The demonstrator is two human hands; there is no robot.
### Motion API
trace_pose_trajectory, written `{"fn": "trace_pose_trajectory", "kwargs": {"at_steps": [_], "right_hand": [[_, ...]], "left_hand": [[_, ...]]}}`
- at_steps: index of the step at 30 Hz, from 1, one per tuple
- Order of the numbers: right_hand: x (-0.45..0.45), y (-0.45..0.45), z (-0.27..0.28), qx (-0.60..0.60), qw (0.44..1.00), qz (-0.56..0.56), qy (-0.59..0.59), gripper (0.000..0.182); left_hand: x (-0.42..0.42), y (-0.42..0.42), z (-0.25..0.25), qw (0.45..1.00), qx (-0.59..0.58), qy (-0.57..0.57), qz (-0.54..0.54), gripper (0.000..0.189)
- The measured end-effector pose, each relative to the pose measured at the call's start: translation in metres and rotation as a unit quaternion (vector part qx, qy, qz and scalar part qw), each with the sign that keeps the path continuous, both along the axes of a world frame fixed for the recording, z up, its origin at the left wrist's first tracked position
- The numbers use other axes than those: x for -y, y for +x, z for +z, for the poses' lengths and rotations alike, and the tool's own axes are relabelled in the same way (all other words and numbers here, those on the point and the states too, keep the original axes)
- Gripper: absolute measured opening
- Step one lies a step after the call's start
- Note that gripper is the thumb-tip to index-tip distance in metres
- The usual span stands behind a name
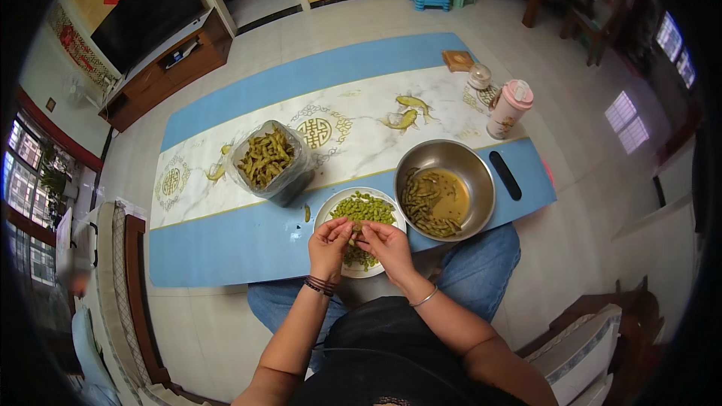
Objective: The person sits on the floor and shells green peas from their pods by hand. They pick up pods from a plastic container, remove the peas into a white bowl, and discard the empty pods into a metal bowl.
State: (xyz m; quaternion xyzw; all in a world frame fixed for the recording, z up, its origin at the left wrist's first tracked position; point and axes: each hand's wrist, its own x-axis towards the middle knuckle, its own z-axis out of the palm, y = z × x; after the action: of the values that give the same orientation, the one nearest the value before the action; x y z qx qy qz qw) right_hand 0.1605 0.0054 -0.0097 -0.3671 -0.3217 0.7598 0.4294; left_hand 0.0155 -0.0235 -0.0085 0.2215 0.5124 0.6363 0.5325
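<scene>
My left hand (329, 244) and my right hand (388, 247) pinch a soybean pod (356, 229) between their fingertips. Below them is a white plate (322, 210) that holds shelled green soybeans (369, 208). Just right of the plate stands a stainless steel bowl (486, 203) with pods (420, 200) and brownish liquid inside. To the left, a container lined with a clear plastic bag (302, 158) is filled with empty-looking pods (265, 158). One loose pod (307, 213) lies on the table between that container and the plate.
The blue and white covered table (225, 259) also bears a black phone-like object (505, 176), a pink lidded tumbler (510, 110), a small round jar (479, 76) and a brown square box (458, 61). My knees are at the table's near edge.
</scene>
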Motion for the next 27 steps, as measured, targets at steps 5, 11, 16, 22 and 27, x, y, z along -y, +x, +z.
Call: {"fn": "trace_pose_trajectory", "kwargs": {"at_steps": [5,11,16,22,27], "right_hand": [[-0.011,-0.014,-0.016,0.106,0.981,-0.002,0.162,0.033],[-0.022,-0.038,0.001,0.105,0.978,-0.018,0.180,0.019],[-0.040,-0.057,0.018,0.086,0.975,0.002,0.203,0.012],[-0.048,-0.063,0.025,0.161,0.947,-0.019,0.278,0.010],[-0.041,-0.046,0.010,0.193,0.949,0.012,0.249,0.013]], "left_hand": [[0.005,-0.008,0.003,0.985,0.161,-0.050,0.026,0.027],[0.017,-0.022,0.002,0.964,0.264,-0.035,0.006,0.023],[0.021,-0.028,-0.006,0.947,0.320,-0.031,0.013,0.022],[0.025,-0.028,-0.004,0.967,0.254,-0.017,0.017,0.021],[0.008,-0.018,-0.003,0.998,0.052,-0.023,0.024,0.019]]}}
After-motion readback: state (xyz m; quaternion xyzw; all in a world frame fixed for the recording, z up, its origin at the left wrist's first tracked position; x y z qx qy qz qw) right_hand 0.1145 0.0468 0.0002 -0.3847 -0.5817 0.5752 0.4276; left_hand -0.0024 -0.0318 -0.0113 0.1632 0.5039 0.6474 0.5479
